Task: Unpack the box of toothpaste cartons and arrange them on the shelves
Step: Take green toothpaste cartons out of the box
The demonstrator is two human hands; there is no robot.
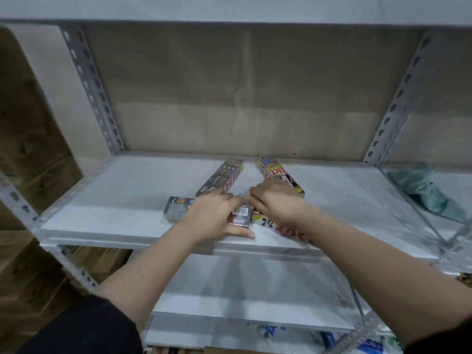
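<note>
Several toothpaste cartons lie scattered on the white shelf [102, 200]. One carton [221, 177] points to the back left, another [279, 175] to the back right. A third carton [176, 208] lies flat at the left. My left hand [214, 218] grips a carton [240, 217] whose barcode end shows between my hands. My right hand [275, 203] lies over a red-lettered carton [283, 229] near the shelf's front edge, fingers curled toward the left hand. Whether it grips anything is hidden.
A cardboard sheet [242, 93] backs the shelf. Perforated grey uprights [89, 88] stand at both sides. A green cloth [426, 192] lies on the neighbouring shelf at right. A lower white shelf [255, 290] is below, with more packages under it.
</note>
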